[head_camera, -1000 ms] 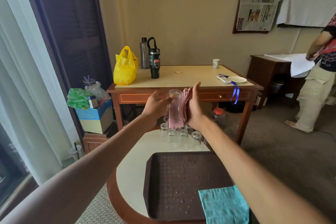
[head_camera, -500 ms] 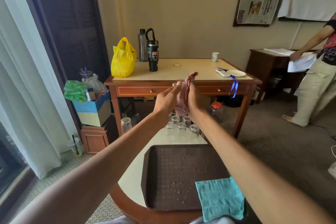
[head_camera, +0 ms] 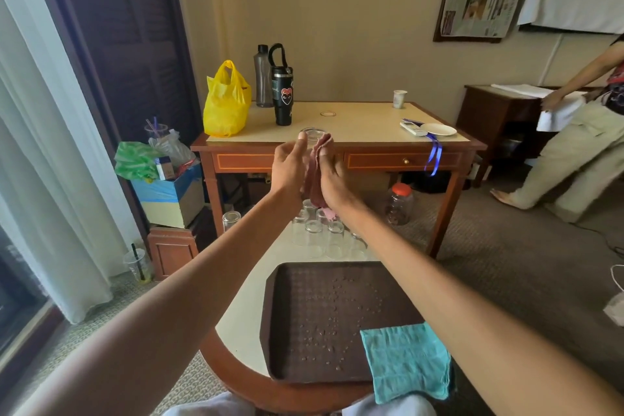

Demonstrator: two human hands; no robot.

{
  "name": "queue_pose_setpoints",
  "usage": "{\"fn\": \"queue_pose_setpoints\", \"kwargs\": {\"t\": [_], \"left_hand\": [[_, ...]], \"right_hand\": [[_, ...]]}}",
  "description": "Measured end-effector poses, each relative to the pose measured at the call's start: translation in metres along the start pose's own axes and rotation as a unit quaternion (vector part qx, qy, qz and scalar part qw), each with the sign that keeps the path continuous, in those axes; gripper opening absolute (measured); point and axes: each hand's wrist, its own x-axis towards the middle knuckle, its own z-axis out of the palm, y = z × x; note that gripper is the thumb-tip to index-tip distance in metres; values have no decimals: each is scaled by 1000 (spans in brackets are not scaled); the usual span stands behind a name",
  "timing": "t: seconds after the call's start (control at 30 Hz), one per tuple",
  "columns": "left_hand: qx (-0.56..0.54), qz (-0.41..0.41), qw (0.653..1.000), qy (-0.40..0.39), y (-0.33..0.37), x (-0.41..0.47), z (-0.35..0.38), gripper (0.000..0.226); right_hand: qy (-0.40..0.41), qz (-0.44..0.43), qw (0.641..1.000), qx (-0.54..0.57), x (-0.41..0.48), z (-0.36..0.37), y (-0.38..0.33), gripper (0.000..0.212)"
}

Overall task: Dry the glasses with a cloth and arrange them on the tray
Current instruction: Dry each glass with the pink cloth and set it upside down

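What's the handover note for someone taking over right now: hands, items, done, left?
Left hand: holds one glass raised above the table.
Right hand: grips the pink cloth against that glass.
Other glasses: upside down on the round table, beyond the tray.
Teal cloth: on the tray's near right corner.
Done: no glass on the tray, which carries only water drops.
Left: finish this glass, set it on the tray, then do the rest.

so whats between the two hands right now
In the head view, a glass and the pink cloth against it lie between the left hand and the right hand.
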Motion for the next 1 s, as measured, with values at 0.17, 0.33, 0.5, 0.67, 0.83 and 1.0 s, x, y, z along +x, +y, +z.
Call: {"fn": "queue_pose_setpoints", "kwargs": {"t": [0.17, 0.33, 0.5, 0.67, 0.83, 1.0], "left_hand": [[12, -28, 999, -16, 2, -6, 5, 35], [41, -10, 999, -19, -3, -11, 9, 48], [28, 11, 999, 41, 7, 3, 5, 44], [-17, -7, 1000, 15, 7, 6, -6, 43], [-7, 7, 1000, 6, 11, -3, -5, 35], [49, -26, 998, 0, 6, -14, -1, 45]], "right_hand": [[88, -15, 994, -56, 12, -3, -22, 55], [75, 56, 995, 18, 10, -9, -44, 55], [35, 50, 997, -48, -9, 0, -20, 62], [-5, -1, 1000, -28, -14, 7, -10, 59], [71, -44, 989, -119, 0, 16, -7, 45], [121, -34, 988, -88, 9, 9, -38, 51]]}}
